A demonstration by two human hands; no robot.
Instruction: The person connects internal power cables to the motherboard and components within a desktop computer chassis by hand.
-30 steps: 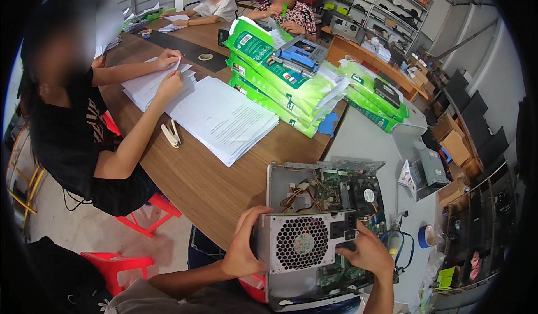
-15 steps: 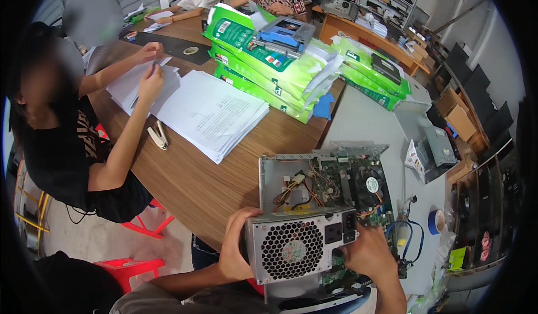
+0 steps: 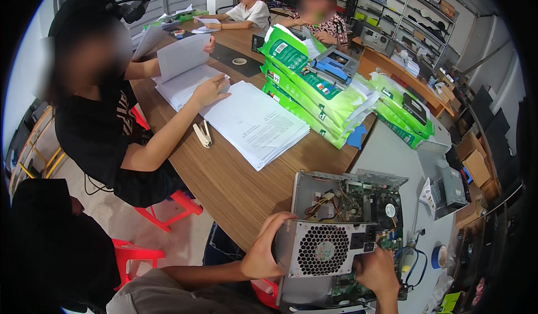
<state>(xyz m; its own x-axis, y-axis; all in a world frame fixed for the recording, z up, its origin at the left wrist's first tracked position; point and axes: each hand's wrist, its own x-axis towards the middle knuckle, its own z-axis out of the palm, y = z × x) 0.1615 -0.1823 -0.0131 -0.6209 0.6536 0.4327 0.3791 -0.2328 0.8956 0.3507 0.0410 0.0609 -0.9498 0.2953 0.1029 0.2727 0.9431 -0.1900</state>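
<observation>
A metal power supply unit [image 3: 324, 251] with a honeycomb fan grille and a socket sits raised over an open desktop computer case [image 3: 302, 188]. My left hand [image 3: 264, 251] grips the unit's left side, thumb along its upper edge. At the lower right corner, beside the socket, my right hand [image 3: 380, 272] is closed with its fingers curled against the unit; its fingertips are partly hidden. Bundled wires [image 3: 322, 204] lie in the case behind the unit. A green circuit board [image 3: 358, 193] and a round fan [image 3: 390, 210] show farther right.
Green paper packs [image 3: 302, 84] are stacked beyond the case, a blue-grey drive [image 3: 334, 67] on top. Printed sheets [image 3: 255, 126] and a stapler [image 3: 202, 134] lie left. A co-worker's hand [image 3: 212, 91] rests on papers. Blue tape [image 3: 439, 256] and a blue cable [image 3: 417, 266] are right.
The view has swung left, so the table and case appear farther right and lower. Both my hands keep their places on the power supply unit. The co-worker at left now lifts a sheet.
</observation>
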